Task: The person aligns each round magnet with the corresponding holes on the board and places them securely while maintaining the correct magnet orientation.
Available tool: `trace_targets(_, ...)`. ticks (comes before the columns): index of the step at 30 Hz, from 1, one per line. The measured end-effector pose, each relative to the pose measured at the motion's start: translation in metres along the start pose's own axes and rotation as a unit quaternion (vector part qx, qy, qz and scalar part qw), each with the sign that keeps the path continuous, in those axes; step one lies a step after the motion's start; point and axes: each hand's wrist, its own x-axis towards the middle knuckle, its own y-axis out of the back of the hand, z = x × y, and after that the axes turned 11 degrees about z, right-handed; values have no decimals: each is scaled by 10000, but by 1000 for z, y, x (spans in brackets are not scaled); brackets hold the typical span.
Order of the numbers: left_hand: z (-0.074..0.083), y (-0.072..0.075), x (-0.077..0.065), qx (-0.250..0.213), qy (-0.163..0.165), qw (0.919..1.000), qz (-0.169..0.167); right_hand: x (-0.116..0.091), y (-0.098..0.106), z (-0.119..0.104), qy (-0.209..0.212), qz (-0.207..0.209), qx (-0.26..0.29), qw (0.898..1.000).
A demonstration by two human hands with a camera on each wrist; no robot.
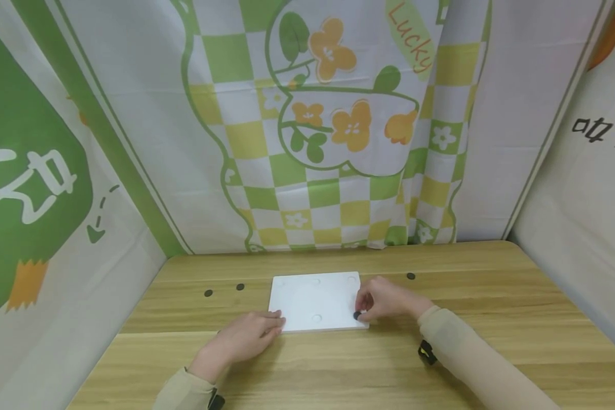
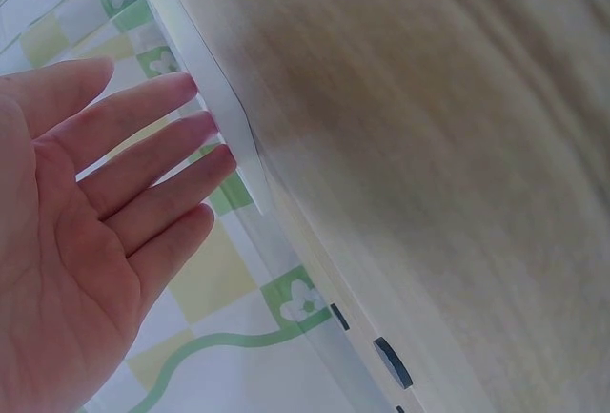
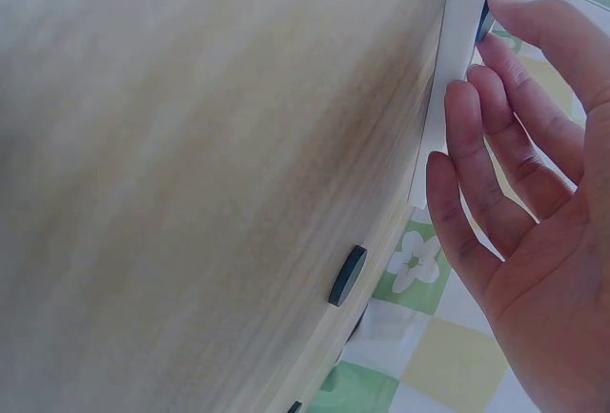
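A white rectangular board [image 1: 312, 299] with shallow round recesses lies flat on the wooden table. At its lower right corner my right hand [image 1: 384, 299] pinches a small black disc [image 1: 357, 315] between thumb and index finger. That disc [image 3: 484, 20] is partly hidden by the fingertips in the right wrist view; the other fingers lie along the board's edge. My left hand [image 1: 251, 335] rests on the lower left corner of the board. In the left wrist view, the fingers of my left hand [image 2: 105, 203] are extended and touch the board's edge [image 2: 224, 113].
Left of the board two black discs lie on the table, an outer disc [image 1: 208, 293] and an inner disc [image 1: 240, 287]. Another black disc [image 1: 411, 276] lies to the right, beyond my right hand. A patterned curtain [image 1: 333, 210] hangs behind the table's back edge.
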Motion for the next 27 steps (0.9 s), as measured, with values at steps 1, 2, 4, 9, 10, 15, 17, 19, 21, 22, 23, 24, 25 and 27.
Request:
trace_targets(1,0,0,0,7,-7,10000,7,0,0,0,1,0,19,10000)
trace_targets(2,0,0,0,20,-13,10000,12,0,0,0,-5,3,37,10000)
trace_targets(4,-1,-1,0,27,-16,10000,19,0,1,0,35,9,68,10000)
trace_targets(9,-1,-2,0,22,-10,10000,33,-1,1,1,88,11,134,9999)
trace_targets(10,-2,-2,0,29,-10,10000,39,-1,1,1,92,14,142,9999)
trace_targets(15,-2,-2,1,53,9,10000,26,0,0,5,70,30,241,9997)
trace_targets(17,-1,-2,1,32,25,10000,-1,0,0,5,9,17,289,9996)
trace_targets(19,-1,-2,1,8,49,10000,-27,0,-1,6,-25,14,331,9994)
trace_targets(21,-1,-2,1,2,49,10000,-36,0,-1,7,-32,17,357,9994)
trace_targets(22,-2,-2,1,3,47,10000,-36,-1,-1,7,-29,19,365,9993)
trace_targets(23,-2,-2,1,13,46,10000,-36,-1,-1,7,10,31,380,9993)
trace_targets(24,-2,-2,1,14,48,10000,-39,-1,-1,7,11,32,390,9992)
trace_targets(25,-2,-2,1,7,51,10000,-42,-1,-1,7,21,39,395,9992)
trace_targets(27,-2,-2,1,9,66,10000,-53,-1,-1,7,15,38,398,9992)
